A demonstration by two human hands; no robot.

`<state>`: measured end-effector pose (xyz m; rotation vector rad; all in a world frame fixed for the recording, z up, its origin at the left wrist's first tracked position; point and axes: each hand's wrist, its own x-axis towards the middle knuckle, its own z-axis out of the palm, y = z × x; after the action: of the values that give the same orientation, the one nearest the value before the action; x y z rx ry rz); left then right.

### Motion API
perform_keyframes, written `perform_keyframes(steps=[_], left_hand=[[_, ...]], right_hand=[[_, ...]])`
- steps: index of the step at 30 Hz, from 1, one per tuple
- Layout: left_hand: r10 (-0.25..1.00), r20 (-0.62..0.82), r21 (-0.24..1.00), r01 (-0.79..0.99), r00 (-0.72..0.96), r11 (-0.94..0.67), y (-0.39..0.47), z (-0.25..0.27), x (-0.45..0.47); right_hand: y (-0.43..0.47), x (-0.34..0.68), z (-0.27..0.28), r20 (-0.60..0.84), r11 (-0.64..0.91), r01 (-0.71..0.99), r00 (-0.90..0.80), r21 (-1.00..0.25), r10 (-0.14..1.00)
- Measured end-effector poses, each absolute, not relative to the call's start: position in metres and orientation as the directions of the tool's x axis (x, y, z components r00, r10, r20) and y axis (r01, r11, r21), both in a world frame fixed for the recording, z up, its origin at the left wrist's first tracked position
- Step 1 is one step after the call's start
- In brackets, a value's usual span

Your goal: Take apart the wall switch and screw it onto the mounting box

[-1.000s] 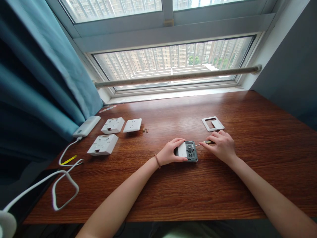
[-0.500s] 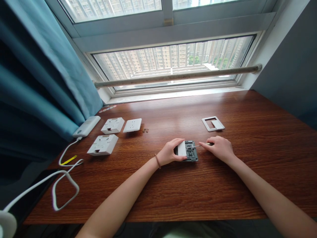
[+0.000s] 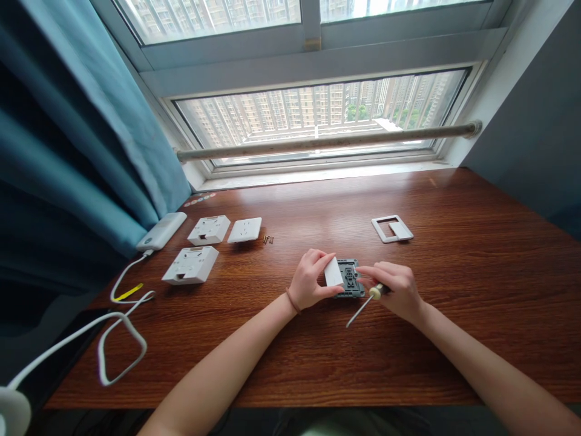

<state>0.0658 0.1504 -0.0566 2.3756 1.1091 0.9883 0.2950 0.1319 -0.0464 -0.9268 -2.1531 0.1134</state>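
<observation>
A grey switch base (image 3: 351, 277) lies on the wooden desk with its inner mechanism uncovered on the right half. My left hand (image 3: 312, 280) pinches a white switch rocker (image 3: 333, 272) between thumb and forefinger; the rocker is tilted over the left half of the base. In my right hand (image 3: 396, 287) a screwdriver (image 3: 373, 295) is held by its handle, the shaft pointing down-left towards me, clear of the base. The fingertips of that hand reach the base's right edge. A white switch frame (image 3: 376, 230) with a loose white rocker (image 3: 401, 230) on it lies farther back.
Two white mounting boxes (image 3: 195, 265) and a white socket plate (image 3: 245, 230) stand on the left, with several small screws (image 3: 269, 240) beside them. A white power bank (image 3: 161, 231), its cable (image 3: 118, 318) and a yellow strip (image 3: 129, 292) are near the curtain.
The screwdriver has come away from the base and swung round to point towards me. My right fingers have moved in to the base's edge. The rocker under my left hand now tilts more.
</observation>
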Motion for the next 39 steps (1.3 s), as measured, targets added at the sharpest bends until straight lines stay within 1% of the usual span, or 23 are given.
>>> perform_keyframes(steps=[2, 4, 7, 9, 11, 14, 17, 19, 21, 23, 30, 35, 39], left_hand=[[0.728, 0.485, 0.467, 0.56, 0.485, -0.684, 0.145, -0.055, 0.069], [0.694, 0.506, 0.399, 0.575, 0.512, -0.714, 0.14, -0.055, 0.073], [0.664, 0.512, 0.345, 0.577, 0.546, -0.74, 0.136, -0.055, 0.076], [0.652, 0.519, 0.341, 0.566, 0.552, -0.75, 0.137, -0.056, 0.076], [0.652, 0.537, 0.352, 0.56, 0.536, -0.75, 0.139, -0.057, 0.075], [0.696, 0.524, 0.399, 0.58, 0.492, -0.71, 0.143, -0.059, 0.074], [0.754, 0.461, 0.461, 0.6, 0.467, -0.654, 0.145, -0.06, 0.074], [0.767, 0.431, 0.478, 0.6, 0.475, -0.641, 0.145, -0.06, 0.074], [0.767, 0.41, 0.48, 0.598, 0.494, -0.642, 0.145, -0.06, 0.075], [0.763, 0.394, 0.474, 0.597, 0.513, -0.647, 0.145, -0.059, 0.076], [0.754, 0.369, 0.484, 0.58, 0.544, -0.655, 0.145, -0.056, 0.077], [0.73, 0.337, 0.52, 0.529, 0.594, -0.671, 0.145, -0.05, 0.077], [0.717, 0.321, 0.509, 0.526, 0.619, -0.681, 0.145, -0.048, 0.078]], right_hand=[[0.124, 0.286, -0.048, 0.634, 0.8, 0.538, -0.527, -0.267, 0.566], [0.119, 0.28, -0.05, 0.642, 0.84, 0.502, -0.579, -0.205, 0.503], [0.114, 0.276, -0.053, 0.662, 0.855, 0.494, -0.591, -0.156, 0.462], [0.114, 0.276, -0.054, 0.673, 0.852, 0.504, -0.581, -0.143, 0.457], [0.119, 0.281, -0.053, 0.683, 0.834, 0.53, -0.552, -0.155, 0.478], [0.136, 0.299, -0.052, 0.69, 0.739, 0.636, -0.432, -0.224, 0.581], [0.16, 0.329, -0.056, 0.669, 0.543, 0.791, -0.243, -0.283, 0.702], [0.174, 0.349, -0.06, 0.652, 0.419, 0.859, -0.141, -0.293, 0.745], [0.184, 0.364, -0.065, 0.628, 0.327, 0.905, -0.09, -0.273, 0.773], [0.19, 0.37, -0.069, 0.607, 0.278, 0.929, -0.077, -0.245, 0.791], [0.2, 0.367, -0.076, 0.568, 0.244, 0.957, -0.114, -0.158, 0.815], [0.204, 0.369, -0.08, 0.545, 0.21, 0.969, -0.107, -0.13, 0.831], [0.205, 0.371, -0.082, 0.546, 0.204, 0.972, -0.11, -0.115, 0.831]])
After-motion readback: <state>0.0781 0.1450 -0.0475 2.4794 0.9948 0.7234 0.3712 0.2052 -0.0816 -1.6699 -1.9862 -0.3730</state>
